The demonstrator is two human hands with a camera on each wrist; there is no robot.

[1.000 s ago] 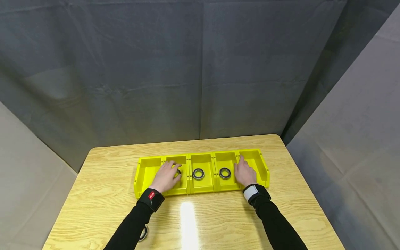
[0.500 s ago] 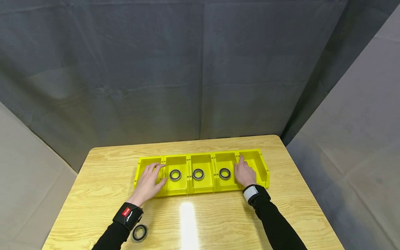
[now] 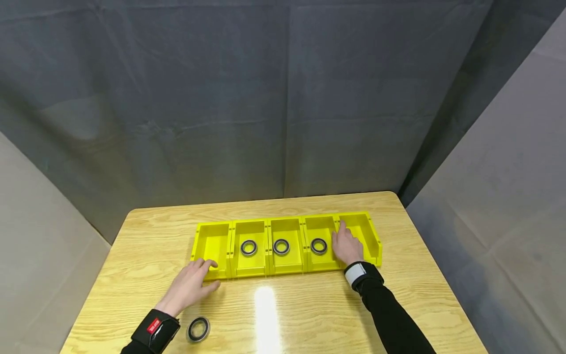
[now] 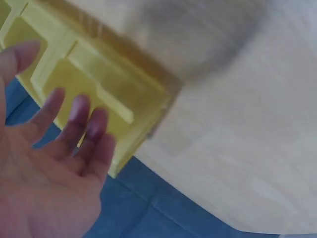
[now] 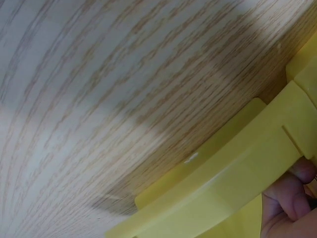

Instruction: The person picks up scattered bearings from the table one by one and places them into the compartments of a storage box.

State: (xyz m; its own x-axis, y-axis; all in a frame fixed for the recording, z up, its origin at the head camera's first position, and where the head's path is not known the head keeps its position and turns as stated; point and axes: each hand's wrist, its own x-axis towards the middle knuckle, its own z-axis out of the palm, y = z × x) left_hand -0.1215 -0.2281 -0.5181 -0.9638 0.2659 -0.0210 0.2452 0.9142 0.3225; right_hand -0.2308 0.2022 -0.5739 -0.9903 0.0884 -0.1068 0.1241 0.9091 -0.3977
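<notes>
A yellow row of joined bins [image 3: 286, 268] stands on the table. Three black-and-silver ball bearings lie in it: one bearing [image 3: 248, 248] second from the left, another bearing [image 3: 281, 247] in the middle bin, and a third bearing [image 3: 318, 246] fourth from the left. My left hand [image 3: 189, 287] hovers at the row's front left corner with fingers spread and nothing in it. Near that wrist, another bearing [image 3: 198, 329] lies on the table. My right hand [image 3: 347, 245] grips the divider between the two rightmost bins, thumb on its left side; in the right wrist view its curled fingers [image 5: 290, 196] are partly hidden.
The wooden table [image 3: 150, 236] has rounded far corners. A dark grey curtain [image 3: 283, 98] hangs behind it, and pale fabric panels [image 3: 495, 206] stand at both sides. A bright light reflection [image 3: 267, 319] lies on the tabletop in front of the bins.
My left hand has drawn back from the second bin, down and left to the row's front corner, uncovering the bearing there. The bearing on the table now shows fully. My right hand stays put.
</notes>
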